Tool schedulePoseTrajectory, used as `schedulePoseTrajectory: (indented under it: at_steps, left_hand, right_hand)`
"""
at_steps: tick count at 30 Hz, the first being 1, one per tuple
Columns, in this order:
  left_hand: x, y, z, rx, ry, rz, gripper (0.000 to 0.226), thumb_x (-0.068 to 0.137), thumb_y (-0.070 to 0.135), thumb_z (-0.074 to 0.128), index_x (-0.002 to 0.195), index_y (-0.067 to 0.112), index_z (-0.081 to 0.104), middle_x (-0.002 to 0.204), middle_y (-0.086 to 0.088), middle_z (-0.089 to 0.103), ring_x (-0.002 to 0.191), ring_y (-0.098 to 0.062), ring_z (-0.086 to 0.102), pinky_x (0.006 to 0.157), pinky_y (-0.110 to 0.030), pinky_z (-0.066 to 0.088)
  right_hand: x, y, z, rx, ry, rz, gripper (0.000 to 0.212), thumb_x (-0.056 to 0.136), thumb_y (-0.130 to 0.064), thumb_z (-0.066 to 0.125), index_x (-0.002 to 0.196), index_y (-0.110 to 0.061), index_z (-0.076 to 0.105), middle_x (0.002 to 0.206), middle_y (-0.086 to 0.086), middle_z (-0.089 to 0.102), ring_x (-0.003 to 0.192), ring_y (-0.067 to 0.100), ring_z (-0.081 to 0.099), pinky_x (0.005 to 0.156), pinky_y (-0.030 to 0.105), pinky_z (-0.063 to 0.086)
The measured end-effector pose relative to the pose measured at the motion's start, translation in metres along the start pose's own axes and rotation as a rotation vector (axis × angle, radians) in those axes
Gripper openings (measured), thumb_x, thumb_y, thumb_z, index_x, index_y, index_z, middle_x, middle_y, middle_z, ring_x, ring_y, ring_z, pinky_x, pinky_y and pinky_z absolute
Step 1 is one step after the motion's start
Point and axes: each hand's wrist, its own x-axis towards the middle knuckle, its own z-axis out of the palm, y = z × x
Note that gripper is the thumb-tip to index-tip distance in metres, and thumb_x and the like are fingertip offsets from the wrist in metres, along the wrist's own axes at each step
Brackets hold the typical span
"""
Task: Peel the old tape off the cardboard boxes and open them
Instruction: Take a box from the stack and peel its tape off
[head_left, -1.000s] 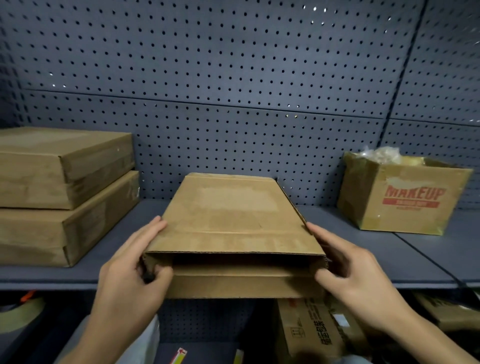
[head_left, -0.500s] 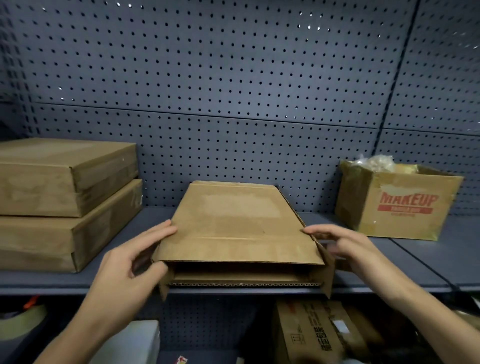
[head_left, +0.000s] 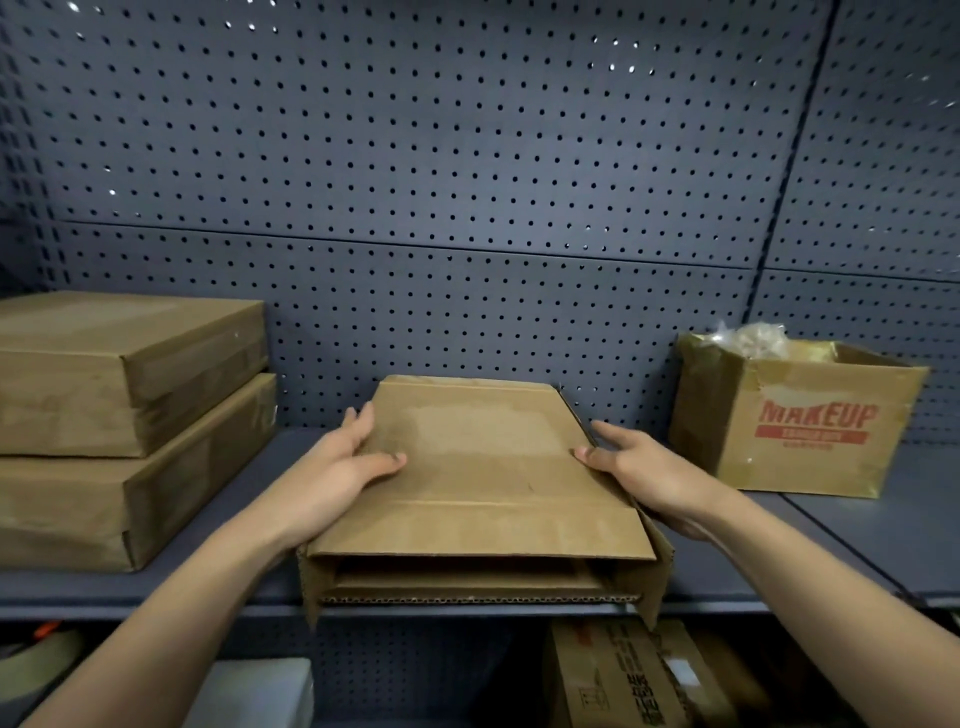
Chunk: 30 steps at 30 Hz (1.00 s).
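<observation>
The flat cardboard box (head_left: 483, 467) is lying on the shelf (head_left: 857, 545), its near end gaping open. The left hand (head_left: 332, 478) and right hand (head_left: 649, 478) are bracing its sides, fingers (head_left: 361, 426) straight and grasping nothing. Even pressure should be keeping it from sliding off.

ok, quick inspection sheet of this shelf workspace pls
Surface: grey shelf; the flat box's near end reaches its front edge.
Job's things: flat cardboard box in the middle, near end open, side flaps loose; stack of two closed boxes at left.
Clutter: open MAKEUP box at right with a plastic bag inside; printed carton below the shelf.
Hands: left hand and right hand against the flat box's side edges, thumbs on top.
Cables: nothing seen.
Surroundings: grey pegboard behind.
</observation>
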Motion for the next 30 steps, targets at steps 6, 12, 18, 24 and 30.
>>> schedulePoseTrajectory:
  at_steps: [6,12,18,24,30]
  left_hand:
    - [0.004,0.011,0.021,0.143,-0.096,-0.011,0.084,0.097,0.041,0.057,0.158,0.028,0.001,0.164,0.007,-0.012,0.15,-0.007,0.001,0.118,-0.028,0.006]
    - [-0.003,0.021,0.031,0.406,-0.221,-0.054,0.083,0.098,0.051,0.047,0.158,0.026,-0.005,0.161,0.003,-0.026,0.151,-0.017,-0.013,0.122,-0.036,-0.003]
    - [-0.005,0.02,0.033,0.555,-0.329,-0.051,0.08,0.1,0.058,0.035,0.157,0.027,-0.012,0.158,-0.001,-0.035,0.146,-0.016,-0.028,0.117,-0.031,-0.01]
    - [-0.003,0.022,0.039,0.598,-0.375,-0.04,0.081,0.1,0.058,0.035,0.156,0.027,-0.016,0.157,-0.002,-0.037,0.145,-0.016,-0.031,0.108,-0.025,-0.014]
    - [-0.006,0.02,0.039,0.622,-0.372,-0.046,0.081,0.098,0.062,0.032,0.155,0.032,-0.018,0.156,0.0,-0.04,0.144,-0.017,-0.034,0.115,-0.032,-0.014]
  right_hand:
    - [0.0,0.011,-0.02,0.297,-0.033,0.064,0.057,0.1,-0.005,0.052,0.153,-0.02,0.036,0.137,-0.001,0.051,0.101,0.012,0.061,0.074,0.019,0.052]
    - [0.001,0.024,-0.029,0.405,-0.077,0.142,0.053,0.099,0.008,0.045,0.146,-0.014,0.047,0.121,0.006,0.063,0.104,0.022,0.065,0.072,0.021,0.059]
    - [0.01,0.03,-0.038,0.517,-0.178,0.24,0.064,0.094,0.013,0.045,0.146,-0.024,0.047,0.129,0.014,0.062,0.117,0.032,0.062,0.076,0.034,0.061]
    - [0.015,0.035,-0.044,0.504,-0.203,0.283,0.077,0.076,0.01,0.056,0.143,-0.028,0.051,0.127,0.015,0.066,0.116,0.032,0.064,0.084,0.037,0.059]
    - [0.022,0.023,-0.02,0.239,-0.102,0.219,0.063,0.092,-0.005,0.044,0.144,-0.04,0.047,0.143,-0.001,0.045,0.11,0.023,0.059,0.082,0.033,0.051]
